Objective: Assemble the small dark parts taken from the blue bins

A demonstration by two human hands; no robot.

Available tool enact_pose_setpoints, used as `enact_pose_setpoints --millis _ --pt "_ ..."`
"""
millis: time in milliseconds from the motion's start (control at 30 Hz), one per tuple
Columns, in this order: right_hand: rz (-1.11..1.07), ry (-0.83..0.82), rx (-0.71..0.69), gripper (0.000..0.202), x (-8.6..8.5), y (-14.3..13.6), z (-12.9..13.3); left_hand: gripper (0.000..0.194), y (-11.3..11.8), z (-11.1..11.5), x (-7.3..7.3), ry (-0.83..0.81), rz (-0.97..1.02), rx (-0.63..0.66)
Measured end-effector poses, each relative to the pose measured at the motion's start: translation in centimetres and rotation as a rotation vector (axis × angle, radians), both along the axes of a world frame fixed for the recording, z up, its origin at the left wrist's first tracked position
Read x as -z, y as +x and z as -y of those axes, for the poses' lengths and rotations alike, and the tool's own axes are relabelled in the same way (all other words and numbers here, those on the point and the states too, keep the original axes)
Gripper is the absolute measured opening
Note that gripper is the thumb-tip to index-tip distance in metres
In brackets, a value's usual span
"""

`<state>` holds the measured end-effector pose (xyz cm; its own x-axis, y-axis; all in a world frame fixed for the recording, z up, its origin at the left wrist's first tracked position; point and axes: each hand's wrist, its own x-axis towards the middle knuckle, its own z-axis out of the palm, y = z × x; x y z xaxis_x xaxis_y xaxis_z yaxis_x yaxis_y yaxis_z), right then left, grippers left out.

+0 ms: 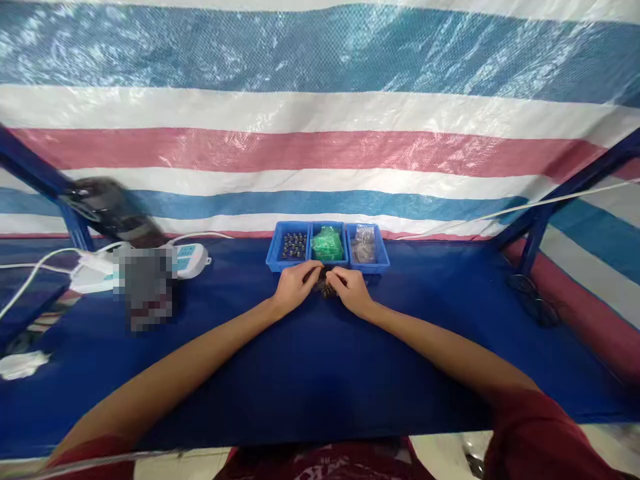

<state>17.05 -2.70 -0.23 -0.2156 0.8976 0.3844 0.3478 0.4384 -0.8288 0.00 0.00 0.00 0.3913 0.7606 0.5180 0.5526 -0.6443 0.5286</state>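
Observation:
My left hand (295, 288) and my right hand (352, 291) meet at the middle of the blue tabletop, fingertips nearly touching. Both are closed in a pinch. What they pinch is too small and too hidden to name. Between and just under the fingers lies a little cluster of dark and brass-coloured pieces (327, 291), partly covered by my right hand. Directly beyond my hands stand three joined blue bins. Small dark metallic parts (294, 245) lie in the left one, green plastic packets (327, 244) fill the middle one, and clear plastic bags (365, 244) sit in the right one.
At the left are a white power strip (191, 260) with cables, a blurred-out dark object (149, 290), a dark bottle-like thing (117, 210) and a crumpled white tissue (23, 365). A coil of black cable (534, 301) lies at the right. Striped sheeting hangs behind.

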Motion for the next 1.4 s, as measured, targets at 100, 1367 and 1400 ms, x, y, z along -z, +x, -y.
enact_pose_setpoints --millis 100,1367,1400 --pt "0.001 -0.005 0.005 0.035 -0.1 0.1 0.0 0.021 0.0 0.0 -0.1 0.013 0.004 0.012" --pt "0.852 -0.013 0.033 0.023 -3.8 1.7 -1.7 0.012 -0.1 0.1 -0.2 0.099 0.101 0.02" --pt "0.907 -0.011 0.028 0.024 -3.7 1.6 -1.6 0.012 -0.1 0.1 -0.2 0.098 0.102 0.02"
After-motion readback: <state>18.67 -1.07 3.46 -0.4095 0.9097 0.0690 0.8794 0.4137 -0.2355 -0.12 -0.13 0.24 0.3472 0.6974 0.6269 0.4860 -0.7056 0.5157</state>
